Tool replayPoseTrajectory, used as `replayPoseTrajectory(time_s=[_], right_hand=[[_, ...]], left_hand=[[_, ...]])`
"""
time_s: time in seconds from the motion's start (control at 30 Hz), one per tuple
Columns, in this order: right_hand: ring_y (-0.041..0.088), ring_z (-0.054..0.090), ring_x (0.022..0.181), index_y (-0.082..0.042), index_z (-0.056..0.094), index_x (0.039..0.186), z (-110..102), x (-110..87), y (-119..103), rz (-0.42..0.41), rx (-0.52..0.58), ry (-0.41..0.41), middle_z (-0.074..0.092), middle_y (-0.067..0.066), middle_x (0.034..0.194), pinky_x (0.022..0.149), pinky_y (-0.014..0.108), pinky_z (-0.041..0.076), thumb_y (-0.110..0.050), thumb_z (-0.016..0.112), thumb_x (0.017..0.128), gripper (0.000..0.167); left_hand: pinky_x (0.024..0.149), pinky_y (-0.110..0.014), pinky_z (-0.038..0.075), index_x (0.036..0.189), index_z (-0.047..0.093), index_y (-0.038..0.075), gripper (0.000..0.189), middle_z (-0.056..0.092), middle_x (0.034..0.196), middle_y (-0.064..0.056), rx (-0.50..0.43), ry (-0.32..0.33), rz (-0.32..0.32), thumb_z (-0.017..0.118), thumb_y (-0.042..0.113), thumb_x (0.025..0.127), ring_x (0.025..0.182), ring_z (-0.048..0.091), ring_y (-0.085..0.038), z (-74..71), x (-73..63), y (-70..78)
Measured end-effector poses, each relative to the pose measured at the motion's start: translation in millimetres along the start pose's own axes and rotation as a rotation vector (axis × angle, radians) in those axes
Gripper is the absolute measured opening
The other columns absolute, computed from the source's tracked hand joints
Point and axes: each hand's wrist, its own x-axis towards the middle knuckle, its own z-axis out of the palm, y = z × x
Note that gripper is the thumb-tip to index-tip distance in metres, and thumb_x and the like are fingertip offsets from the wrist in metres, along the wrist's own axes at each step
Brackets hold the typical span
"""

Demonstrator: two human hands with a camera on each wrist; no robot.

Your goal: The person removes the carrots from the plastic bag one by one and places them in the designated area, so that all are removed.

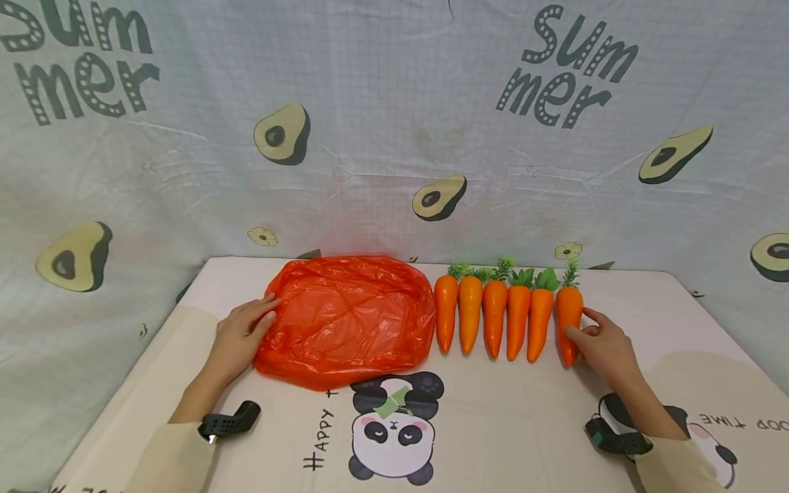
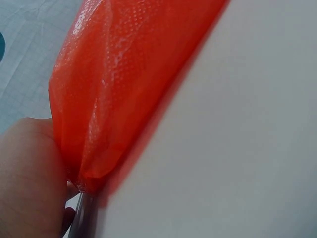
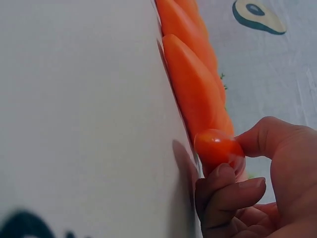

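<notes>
A red plastic bag (image 1: 351, 329) lies spread on the table, its crinkled side bulging up in the left wrist view. At its left edge my left hand (image 1: 238, 333) holds the film between thumb and fingers; the fingertips are partly hidden by the bag (image 2: 114, 89). My right hand (image 1: 607, 346) pinches the rightmost carrot (image 1: 568, 318) between thumb and fingers, its leafy top pointing away from me. In the right wrist view the tip of that carrot (image 3: 218, 148) shows between thumb and curled fingers.
Several more carrots (image 1: 494, 318) with green tops lie side by side between the bag and the held carrot. A patterned cloth wall (image 1: 370, 171) rises behind the table's back edge. The tablecloth (image 1: 511, 424) carries panda prints.
</notes>
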Motion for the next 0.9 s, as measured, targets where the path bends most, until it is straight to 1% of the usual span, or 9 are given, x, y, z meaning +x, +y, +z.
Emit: replayPoseTrajectory(time_s=[0.3, 0.5, 0.77, 0.9], right_hand=[[0.020, 0.051, 0.063, 0.010, 0.020, 0.146, 1.2, -1.8, 2.2, 0.009, 0.009, -0.033, 0.054, 0.012, 0.088, 0.054, 0.027, 0.046, -0.033, 0.054, 0.094, 0.075], [0.021, 0.051, 0.062, 0.009, 0.018, 0.147, 1.0, -0.7, 3.0, -0.028, -0.002, -0.060, 0.055, 0.012, 0.090, 0.054, 0.028, 0.045, -0.036, 0.054, 0.095, 0.078], [0.020, 0.052, 0.059, 0.009, 0.016, 0.147, -1.3, 0.7, 4.4, -0.055, -0.041, -0.087, 0.055, 0.011, 0.086, 0.054, 0.029, 0.045, -0.043, 0.054, 0.095, 0.083], [0.020, 0.053, 0.059, 0.010, 0.016, 0.146, -2.9, 0.6, 4.6, -0.075, -0.064, -0.104, 0.055, 0.009, 0.080, 0.055, 0.030, 0.044, -0.048, 0.053, 0.094, 0.086]], left_hand=[[0.101, -0.068, 0.018, 0.136, 0.052, 0.002, 0.041, 0.042, 0.143, -0.022, -0.002, -0.009, -0.012, 0.049, 0.023, 0.100, 0.131, 0.031, -0.044, -1.0, 0.4, 0.9], [0.101, -0.068, 0.017, 0.136, 0.051, 0.002, 0.042, 0.042, 0.143, -0.022, 0.002, -0.009, -0.018, 0.049, 0.024, 0.100, 0.131, 0.031, -0.045, -2.1, 0.1, 1.8], [0.100, -0.067, 0.018, 0.134, 0.052, 0.000, 0.040, 0.043, 0.142, -0.023, -0.005, -0.002, 0.002, 0.049, 0.021, 0.100, 0.130, 0.032, -0.045, -0.8, -0.4, 0.0], [0.100, -0.068, 0.019, 0.134, 0.053, 0.000, 0.040, 0.043, 0.142, -0.023, -0.008, 0.002, 0.008, 0.050, 0.020, 0.100, 0.130, 0.032, -0.044, -0.5, -0.7, -0.5]])
